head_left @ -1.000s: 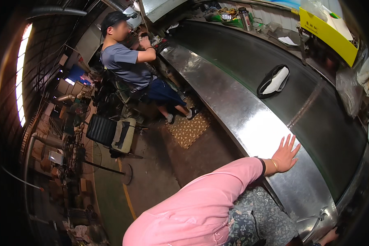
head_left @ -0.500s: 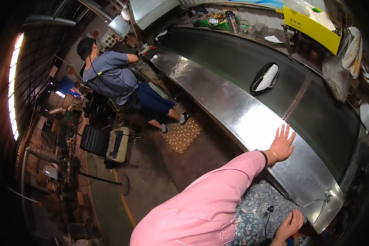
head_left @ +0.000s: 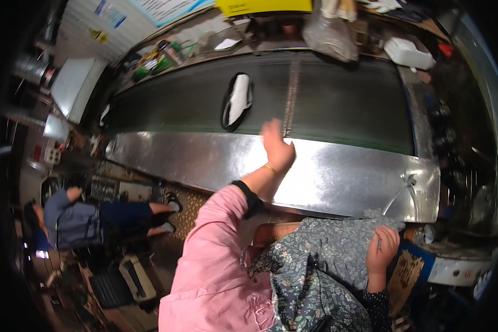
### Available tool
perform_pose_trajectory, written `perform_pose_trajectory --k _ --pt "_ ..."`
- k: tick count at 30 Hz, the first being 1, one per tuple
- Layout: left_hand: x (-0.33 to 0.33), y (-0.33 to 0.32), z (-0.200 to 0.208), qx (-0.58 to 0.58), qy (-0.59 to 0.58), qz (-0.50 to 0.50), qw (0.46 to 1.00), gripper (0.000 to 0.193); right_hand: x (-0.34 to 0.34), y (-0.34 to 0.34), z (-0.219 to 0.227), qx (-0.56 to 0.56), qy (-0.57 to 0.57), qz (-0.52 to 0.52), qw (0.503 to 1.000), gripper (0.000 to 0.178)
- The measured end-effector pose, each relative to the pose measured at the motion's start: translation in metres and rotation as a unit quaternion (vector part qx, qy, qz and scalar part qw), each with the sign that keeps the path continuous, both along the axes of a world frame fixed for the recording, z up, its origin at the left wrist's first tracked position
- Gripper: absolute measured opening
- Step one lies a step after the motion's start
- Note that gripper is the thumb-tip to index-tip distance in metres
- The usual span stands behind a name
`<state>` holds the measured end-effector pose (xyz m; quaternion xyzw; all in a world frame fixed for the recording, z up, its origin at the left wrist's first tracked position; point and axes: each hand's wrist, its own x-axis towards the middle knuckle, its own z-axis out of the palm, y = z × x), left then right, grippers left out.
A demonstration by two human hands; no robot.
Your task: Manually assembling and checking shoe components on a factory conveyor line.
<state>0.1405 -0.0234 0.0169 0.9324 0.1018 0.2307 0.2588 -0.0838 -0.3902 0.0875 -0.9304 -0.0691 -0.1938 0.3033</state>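
My left hand (head_left: 278, 148), in a pink sleeve, hovers over the shiny metal ledge (head_left: 337, 174) with stretched, somewhat blurred fingers and holds nothing. Its fingertips reach toward the edge of a dark conveyor belt (head_left: 348, 105). On the belt, just beyond and left of that hand, lies a black shoe upper (head_left: 239, 100) with a white inside, apart from my fingers. At the lower right, my right hand (head_left: 383, 247) rests by the flowered apron (head_left: 326, 249) on my lap. Its fingers are loosely bent, and nothing shows in them.
A co-worker (head_left: 77, 218) stands at the far left by the line. Along the belt's far side are a yellow box (head_left: 263, 6), a plastic bag (head_left: 329, 36) and a white container (head_left: 408, 53). A blue and white machine housing (head_left: 459, 271) stands at the right.
My view has turned right, so the belt now runs across the picture. My left hand has come up off the metal ledge. The shoe upper now lies nearer to it.
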Motion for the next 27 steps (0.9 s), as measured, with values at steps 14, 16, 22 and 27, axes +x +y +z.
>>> perform_pose_trajectory --k 14,16,22,27 --pt "0.097 0.121 0.013 -0.379 0.242 0.081 0.889 0.059 0.011 0.017 0.012 0.001 0.026 -0.082 0.996 0.012" --pt "0.06 0.124 0.015 -0.533 0.183 -0.032 0.825 0.059 0.014 0.021 0.014 0.059 0.061 -0.083 0.993 0.012" --pt "-0.12 -0.029 0.066 -0.528 0.286 -0.232 0.766 0.066 0.05 0.008 0.06 0.368 0.103 -0.037 0.924 0.055" --pt "-0.208 -0.107 0.161 -0.31 0.366 -0.545 0.688 0.071 0.027 -0.057 0.112 0.341 0.05 0.019 0.938 0.053"
